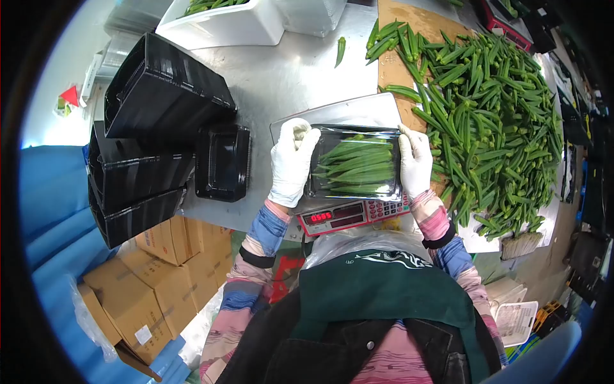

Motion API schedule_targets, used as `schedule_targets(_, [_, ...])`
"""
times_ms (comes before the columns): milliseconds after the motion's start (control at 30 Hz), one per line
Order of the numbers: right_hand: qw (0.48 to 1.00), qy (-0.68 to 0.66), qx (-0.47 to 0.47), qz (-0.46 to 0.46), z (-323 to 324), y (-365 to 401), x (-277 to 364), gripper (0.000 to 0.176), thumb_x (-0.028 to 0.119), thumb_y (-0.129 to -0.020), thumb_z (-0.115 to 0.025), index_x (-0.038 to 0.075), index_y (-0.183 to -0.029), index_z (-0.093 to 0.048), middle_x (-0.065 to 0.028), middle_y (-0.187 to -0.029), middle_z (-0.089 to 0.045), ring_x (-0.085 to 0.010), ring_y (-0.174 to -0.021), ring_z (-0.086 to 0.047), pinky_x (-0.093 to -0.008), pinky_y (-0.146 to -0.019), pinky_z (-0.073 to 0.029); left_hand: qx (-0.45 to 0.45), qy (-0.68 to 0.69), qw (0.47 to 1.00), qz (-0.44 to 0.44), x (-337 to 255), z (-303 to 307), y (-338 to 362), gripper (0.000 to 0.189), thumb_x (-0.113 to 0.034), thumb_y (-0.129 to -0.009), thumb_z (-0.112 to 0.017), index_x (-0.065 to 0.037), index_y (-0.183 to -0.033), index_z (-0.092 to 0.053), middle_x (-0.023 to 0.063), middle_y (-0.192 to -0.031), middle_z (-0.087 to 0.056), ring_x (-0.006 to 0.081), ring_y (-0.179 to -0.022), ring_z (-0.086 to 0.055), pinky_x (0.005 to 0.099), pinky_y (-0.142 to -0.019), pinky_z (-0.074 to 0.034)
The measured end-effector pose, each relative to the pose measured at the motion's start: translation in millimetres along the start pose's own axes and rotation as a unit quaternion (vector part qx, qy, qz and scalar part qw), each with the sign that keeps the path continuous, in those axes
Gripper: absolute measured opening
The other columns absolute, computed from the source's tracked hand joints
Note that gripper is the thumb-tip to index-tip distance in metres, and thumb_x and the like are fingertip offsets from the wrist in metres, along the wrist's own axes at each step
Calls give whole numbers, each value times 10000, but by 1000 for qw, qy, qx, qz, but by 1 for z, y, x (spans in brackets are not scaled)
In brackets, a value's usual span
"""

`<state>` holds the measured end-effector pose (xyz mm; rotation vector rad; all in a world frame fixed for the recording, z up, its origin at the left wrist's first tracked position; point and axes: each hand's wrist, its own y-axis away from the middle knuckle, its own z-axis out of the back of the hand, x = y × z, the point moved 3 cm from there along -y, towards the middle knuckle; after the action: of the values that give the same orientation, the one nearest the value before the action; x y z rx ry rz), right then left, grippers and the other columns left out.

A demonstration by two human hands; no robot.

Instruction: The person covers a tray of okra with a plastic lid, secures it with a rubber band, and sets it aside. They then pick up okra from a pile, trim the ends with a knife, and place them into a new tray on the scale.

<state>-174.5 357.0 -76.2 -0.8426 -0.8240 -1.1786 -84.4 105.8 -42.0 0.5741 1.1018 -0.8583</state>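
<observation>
A black plastic tray of okra [355, 163] with a clear, shiny cover lies over the digital scale [339, 216], whose red display is lit. White-gloved, my left hand [291, 165] grips the tray's upper left corner, thumb and fingers pinched at the rim. On the opposite side my right hand [416, 161], also gloved, has its fingers closed on the upper right corner. The okra pods inside lie side by side. Part of the scale's silver plate [358, 110] shows behind the tray.
A large heap of loose okra [489, 128] covers the right of the table. An empty black tray [222, 163] and tall stacks of black trays [169, 89] stand at left. At the back is a white bin [220, 25]; cardboard boxes [137, 294] sit below left.
</observation>
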Motion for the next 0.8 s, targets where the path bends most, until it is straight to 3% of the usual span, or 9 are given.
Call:
schedule_targets(100, [1000, 10, 5, -2, 2, -2, 5, 251, 109, -985, -615, 29, -1212, -684, -80, -1030, -586, -174, -956, -592, -269, -884, -464, 17, -6, 1000, 2, -4, 0, -1, 265, -222, -914, -729, -81, -1090, -591, 69, -883, -700, 150, -797, -673, 302, -746, -533])
schedule_targets(200, [1000, 20, -3, 13, 2, -4, 3, 236, 112, -962, -655, 26, -1177, -695, -63, -1008, -586, -155, -882, -610, -261, -803, -485, 35, -2, 999, 22, -7, 1, -3, 341, -150, -927, -710, -65, -1234, -589, 26, -923, -663, 85, -835, -599, 254, -772, -494])
schedule_targets(300, [999, 47, -5, -15, 5, -8, 8, 233, 184, -917, -709, 41, -1101, -696, -107, -972, -623, -215, -794, -650, -310, -736, -523, 52, -4, 997, 52, -25, 6, -1, 530, -162, -925, -711, -75, -1409, -513, 29, -935, -664, 93, -826, -604, 261, -776, -499])
schedule_targets(400, [993, 121, 1, -2, 15, -12, 16, 277, 269, -875, -756, 51, -1034, -694, -108, -884, -659, -228, -733, -665, -328, -695, -533, 70, -64, 993, 63, -25, 8, 1, 540, -150, -938, -687, -67, -1442, -513, 57, -1031, -696, 110, -900, -625, 267, -841, -498])
schedule_targets(500, [986, 163, 5, -20, 22, -14, 25, 321, 331, -846, -777, 65, -1005, -690, -109, -798, -673, -241, -705, -669, -339, -673, -531, 62, -33, 995, -66, -2, 2, -4, 418, -174, -921, -706, -95, -1325, -632, 60, -982, -678, 150, -837, -602, 292, -806, -499])
schedule_targets(533, [988, 153, 4, -32, 23, -15, 24, 358, 353, -825, -796, 66, -1007, -685, -111, -778, -678, -245, -698, -674, -338, -675, -535, 66, -48, 996, -32, -3, 3, -2, 321, -165, -932, -683, -78, -1241, -688, 81, -1018, -673, 167, -897, -614, 299, -845, -488])
schedule_targets(633, [988, 86, 64, -108, 29, -19, 18, 368, 347, -817, -804, 59, -1008, -678, -103, -773, -673, -217, -691, -665, -312, -686, -533, 64, -60, 995, -44, 0, 2, -2, 334, -174, -933, -681, -75, -1252, -681, 92, -1007, -666, 181, -898, -621, 302, -837, -485])
schedule_targets(667, [987, 32, 81, -133, 30, -20, 13, 357, 322, -816, -808, 45, -997, -673, -79, -764, -673, -159, -692, -648, -284, -692, -524, 60, -56, 995, -49, -1, 2, -2, 332, -174, -934, -679, -74, -1250, -682, 93, -1007, -665, 182, -897, -620, 304, -834, -484])
schedule_targets(800, [981, -43, 106, -159, 32, -21, 7, 328, 295, -848, -791, 22, -985, -674, -37, -780, -684, -100, -731, -623, -268, -701, -512, 52, -57, 995, -66, -5, -2, -2, 326, -175, -937, -675, -72, -1246, -684, 90, -1001, -660, 182, -886, -614, 307, -826, -481])
